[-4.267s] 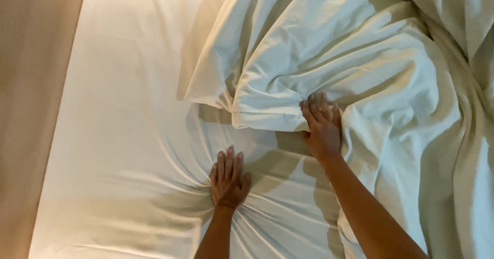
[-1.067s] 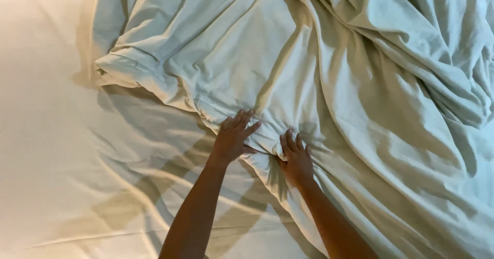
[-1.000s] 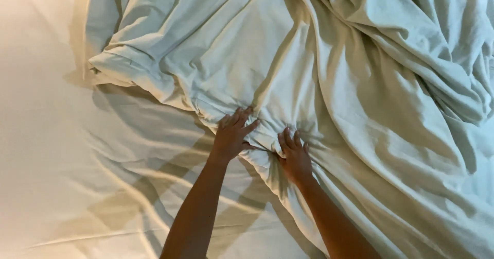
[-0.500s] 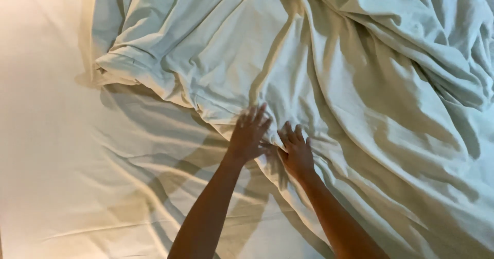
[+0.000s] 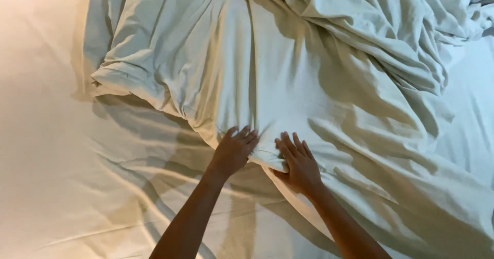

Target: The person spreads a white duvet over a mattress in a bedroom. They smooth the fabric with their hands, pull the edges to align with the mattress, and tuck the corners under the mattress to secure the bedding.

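Head view looks straight down on a bed covered by a pale fitted sheet, with a rumpled white duvet heaped across the upper and right part of the picture. Both bare arms reach up from the bottom edge, and the two hands sit side by side, close together but not touching.

Left hand rests at the near edge of the duvet. Its fingers are curled over the hem, and the tips press into the cloth, so it looks like a light pinch on the edge; how firmly the fabric is caught cannot be told. Right hand lies palm down on the duvet just beside it, fingers spread and flat, holding nothing, only pressing on the cloth.

Beyond the fingertips of both hands the duvet rises in long folds that fan away toward the top of the picture. Left of the left fingers the hem runs off diagonally to a thick rolled corner, which lies on the sheet. Right of the right fingers the duvet spreads out flatter, with shallow creases running to the lower right corner. Behind the wrists the sheet shows soft wrinkles and the shadows of the arms.
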